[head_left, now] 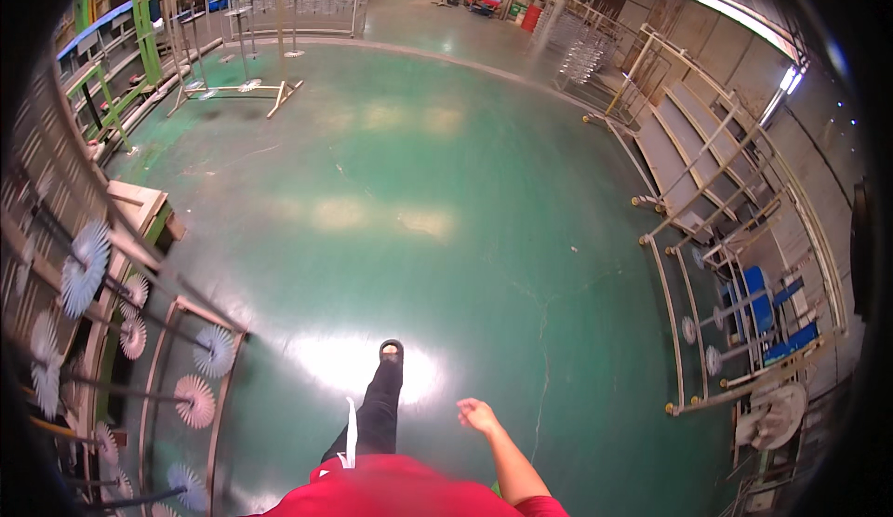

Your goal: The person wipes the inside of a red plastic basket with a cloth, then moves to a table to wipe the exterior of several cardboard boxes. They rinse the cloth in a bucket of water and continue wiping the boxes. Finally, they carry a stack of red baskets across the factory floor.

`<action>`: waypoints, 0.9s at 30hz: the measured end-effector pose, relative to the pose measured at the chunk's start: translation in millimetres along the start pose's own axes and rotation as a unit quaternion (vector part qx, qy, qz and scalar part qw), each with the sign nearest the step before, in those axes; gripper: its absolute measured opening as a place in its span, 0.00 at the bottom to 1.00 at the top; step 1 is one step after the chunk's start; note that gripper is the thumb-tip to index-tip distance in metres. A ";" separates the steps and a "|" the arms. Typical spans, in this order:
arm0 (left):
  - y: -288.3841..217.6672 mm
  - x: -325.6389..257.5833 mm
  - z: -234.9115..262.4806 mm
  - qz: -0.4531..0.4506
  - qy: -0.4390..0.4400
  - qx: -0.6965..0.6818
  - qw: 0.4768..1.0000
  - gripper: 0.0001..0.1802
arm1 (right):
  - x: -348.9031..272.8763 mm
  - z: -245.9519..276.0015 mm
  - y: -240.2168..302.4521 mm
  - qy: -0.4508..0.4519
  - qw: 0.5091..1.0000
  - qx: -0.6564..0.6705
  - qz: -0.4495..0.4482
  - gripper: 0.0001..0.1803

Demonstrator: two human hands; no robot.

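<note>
My right hand (477, 415) hangs over the green floor (484, 312), in front of the red shirt (400, 489). Its fingers are bent loosely and a little apart, and nothing shows in them. The hand touches no object. Of my left hand nothing can be seen. A white strip (351, 433) dangles in front of my dark trousers (379, 405), and one dark shoe (392, 351) is set forward on the floor.
At left stands a rack of rods with pleated discs (195, 401), beside a wooden-topped bench (139, 202). Wheeled metal frames (665, 322) line the right side, with blue pieces (758, 298) among them. A disc stand (237, 89) and red drums (531, 19) are farther off.
</note>
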State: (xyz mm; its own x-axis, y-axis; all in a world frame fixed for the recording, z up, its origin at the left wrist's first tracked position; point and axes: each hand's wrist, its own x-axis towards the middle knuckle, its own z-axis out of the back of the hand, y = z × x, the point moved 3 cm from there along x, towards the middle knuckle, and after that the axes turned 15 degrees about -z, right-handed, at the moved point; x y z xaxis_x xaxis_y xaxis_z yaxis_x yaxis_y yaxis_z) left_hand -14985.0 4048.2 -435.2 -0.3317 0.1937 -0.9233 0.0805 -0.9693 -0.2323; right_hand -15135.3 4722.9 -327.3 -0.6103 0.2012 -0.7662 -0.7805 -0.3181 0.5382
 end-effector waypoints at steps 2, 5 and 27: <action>-37.1 44.4 79.3 0.030 -0.019 -0.019 0.999 0.17 | 82.4 48.7 90.8 -0.005 0.999 -0.017 -0.044 0.15; -163.7 114.8 262.9 0.005 -0.082 -0.004 0.997 0.17 | 173.4 131.4 190.9 0.009 0.994 -0.047 -0.095 0.14; -711.5 585.1 1084.7 0.028 -0.041 -0.067 0.997 0.22 | 974.8 747.0 748.5 0.221 0.902 -0.265 -0.260 0.20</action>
State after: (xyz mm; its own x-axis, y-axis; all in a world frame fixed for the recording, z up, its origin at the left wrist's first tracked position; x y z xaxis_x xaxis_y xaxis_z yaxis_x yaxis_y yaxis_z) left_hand -16255.9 4687.1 -478.3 -0.3985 0.1211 -0.9091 0.2234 -0.9486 -0.2243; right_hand -16415.7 5373.0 -409.0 0.0252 0.1001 -0.9947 -0.6997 -0.7088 -0.0890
